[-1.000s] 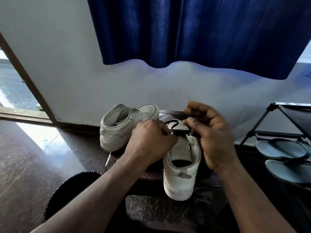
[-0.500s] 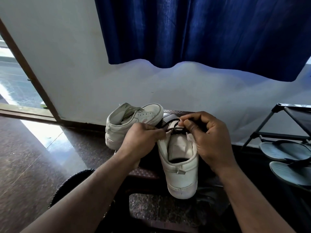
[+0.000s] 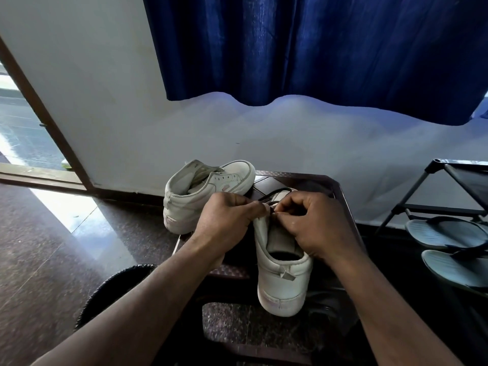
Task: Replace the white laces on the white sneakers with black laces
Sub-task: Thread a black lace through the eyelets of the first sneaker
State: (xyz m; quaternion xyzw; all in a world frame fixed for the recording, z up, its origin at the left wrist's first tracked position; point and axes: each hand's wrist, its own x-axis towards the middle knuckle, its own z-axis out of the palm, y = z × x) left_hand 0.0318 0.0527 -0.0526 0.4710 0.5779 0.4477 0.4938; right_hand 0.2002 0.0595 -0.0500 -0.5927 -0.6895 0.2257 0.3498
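Note:
Two white sneakers sit on a dark low table (image 3: pixel 340 192). The near sneaker (image 3: pixel 284 283) points away from me, heel toward me. A black lace (image 3: pixel 272 195) loops over its front. My left hand (image 3: pixel 227 221) grips the sneaker's left upper edge by the eyelets. My right hand (image 3: pixel 314 225) pinches the black lace at the sneaker's top, fingertips close to the left hand's. The lace's ends are hidden by my hands. The far sneaker (image 3: pixel 203 191) lies behind on the left, unlaced, tongue showing.
A white wall and a blue curtain (image 3: pixel 317 48) stand behind the table. A black rack (image 3: pixel 433 196) with grey sandals (image 3: pixel 446 233) is at the right. A dark round woven thing (image 3: pixel 111 289) lies near my left forearm. A doorway (image 3: pixel 23 122) opens at the left.
My right hand has dropped from above the sneaker down onto its top and closed in on the lace. Both hands have come together. The view has shifted slightly.

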